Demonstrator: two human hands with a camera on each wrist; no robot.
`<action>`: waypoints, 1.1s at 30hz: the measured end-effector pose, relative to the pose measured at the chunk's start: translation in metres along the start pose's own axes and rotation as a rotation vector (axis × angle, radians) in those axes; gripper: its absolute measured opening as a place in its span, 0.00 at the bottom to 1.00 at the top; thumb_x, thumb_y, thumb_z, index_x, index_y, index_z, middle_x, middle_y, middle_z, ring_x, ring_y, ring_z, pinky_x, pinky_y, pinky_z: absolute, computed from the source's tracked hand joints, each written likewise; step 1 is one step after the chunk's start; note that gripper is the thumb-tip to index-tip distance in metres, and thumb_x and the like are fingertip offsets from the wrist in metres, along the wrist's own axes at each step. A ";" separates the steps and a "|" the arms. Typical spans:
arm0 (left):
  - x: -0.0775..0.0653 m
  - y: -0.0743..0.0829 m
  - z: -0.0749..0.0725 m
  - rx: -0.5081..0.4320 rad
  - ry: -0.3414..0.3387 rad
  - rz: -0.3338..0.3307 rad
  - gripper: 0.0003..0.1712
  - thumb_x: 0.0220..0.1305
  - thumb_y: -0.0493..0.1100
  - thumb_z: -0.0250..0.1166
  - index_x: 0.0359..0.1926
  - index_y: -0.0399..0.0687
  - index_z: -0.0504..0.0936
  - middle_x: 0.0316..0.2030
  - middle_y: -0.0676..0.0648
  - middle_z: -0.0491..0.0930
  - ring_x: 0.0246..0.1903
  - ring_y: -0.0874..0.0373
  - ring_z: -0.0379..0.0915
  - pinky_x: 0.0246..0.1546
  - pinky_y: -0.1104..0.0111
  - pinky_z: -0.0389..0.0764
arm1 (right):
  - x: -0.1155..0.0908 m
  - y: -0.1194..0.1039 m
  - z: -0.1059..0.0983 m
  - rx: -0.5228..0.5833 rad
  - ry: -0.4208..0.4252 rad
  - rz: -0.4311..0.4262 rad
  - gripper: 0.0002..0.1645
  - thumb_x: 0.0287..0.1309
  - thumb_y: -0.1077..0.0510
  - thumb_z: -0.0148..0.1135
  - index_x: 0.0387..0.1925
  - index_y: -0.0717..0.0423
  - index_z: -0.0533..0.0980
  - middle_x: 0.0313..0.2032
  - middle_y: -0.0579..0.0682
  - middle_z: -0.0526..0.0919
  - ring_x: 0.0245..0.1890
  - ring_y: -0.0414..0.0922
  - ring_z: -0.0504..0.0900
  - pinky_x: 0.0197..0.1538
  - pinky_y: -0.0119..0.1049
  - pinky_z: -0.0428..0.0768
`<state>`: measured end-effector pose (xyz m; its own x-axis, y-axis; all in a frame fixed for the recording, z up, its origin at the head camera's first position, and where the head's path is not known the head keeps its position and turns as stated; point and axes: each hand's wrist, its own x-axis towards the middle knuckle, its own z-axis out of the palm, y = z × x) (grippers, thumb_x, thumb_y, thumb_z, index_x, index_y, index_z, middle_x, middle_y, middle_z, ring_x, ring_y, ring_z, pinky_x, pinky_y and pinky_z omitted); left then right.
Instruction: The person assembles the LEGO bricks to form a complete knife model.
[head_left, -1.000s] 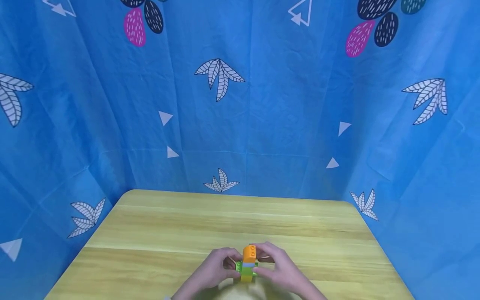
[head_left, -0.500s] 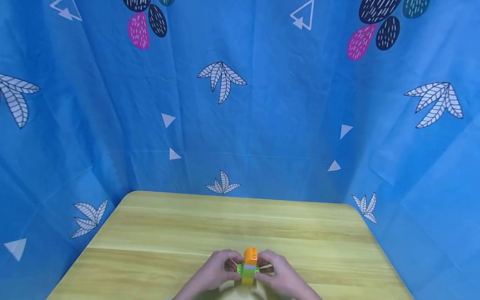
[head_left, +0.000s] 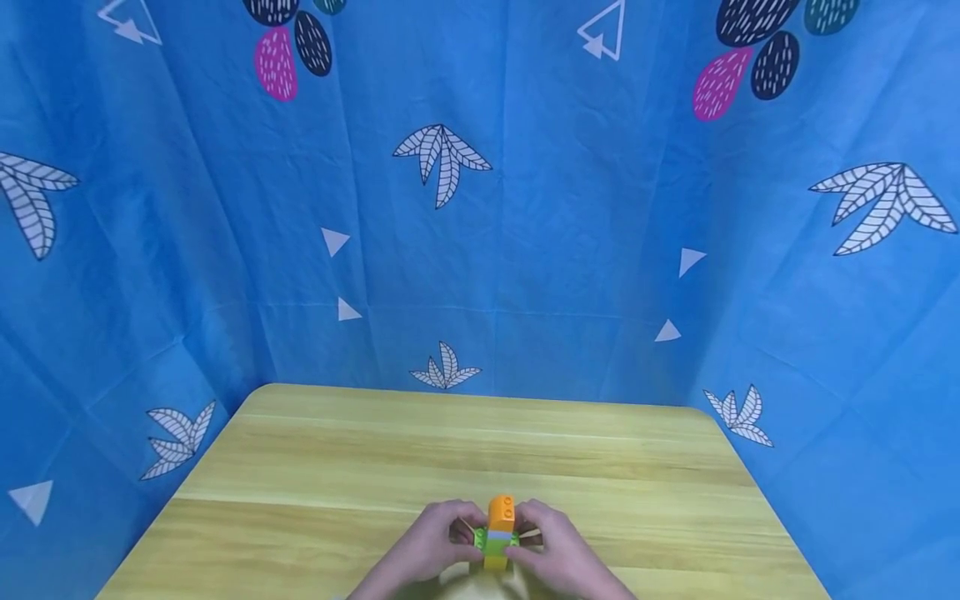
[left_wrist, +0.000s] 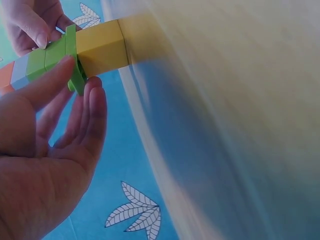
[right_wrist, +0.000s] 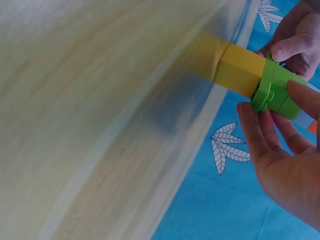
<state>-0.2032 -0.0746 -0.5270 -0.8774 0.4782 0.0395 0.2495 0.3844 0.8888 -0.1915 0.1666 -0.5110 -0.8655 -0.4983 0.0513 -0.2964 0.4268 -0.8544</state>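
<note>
A tower of toy building blocks stands upright on the table near its front edge. An orange block [head_left: 501, 510] with two studs tops it, with light blue and then green blocks [head_left: 497, 546] below. Near the base, a wider green plate [right_wrist: 263, 86] juts out above a yellow block [left_wrist: 102, 47]. From the left, my left hand [head_left: 431, 542] pinches the green plate between thumb and fingers. My right hand [head_left: 558, 546] holds the green part from the other side, its thumb on a green block and its fingertips at the plate. The tower's far side is hidden.
The wooden table [head_left: 360, 450] stretches out beyond the hands and to both sides. A blue curtain [head_left: 480, 250] with printed leaves and triangles hangs behind it and along the left and right.
My right hand's fingers have come down from beside the orange block to the green part. My left hand keeps its grip. The head view has shifted slightly.
</note>
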 end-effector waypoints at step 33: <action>0.045 0.004 0.007 0.124 0.030 0.003 0.20 0.64 0.36 0.72 0.57 0.44 0.83 0.52 0.46 0.85 0.39 0.64 0.82 0.40 0.75 0.84 | 0.029 0.015 -0.019 -0.049 0.164 0.033 0.15 0.61 0.62 0.71 0.49 0.59 0.80 0.44 0.54 0.84 0.48 0.55 0.86 0.50 0.42 0.89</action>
<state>-0.2384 -0.0460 -0.5245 -0.8881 0.4560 0.0576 0.2993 0.4787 0.8254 -0.2285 0.1729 -0.5125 -0.9281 -0.3554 0.1109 -0.2827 0.4788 -0.8312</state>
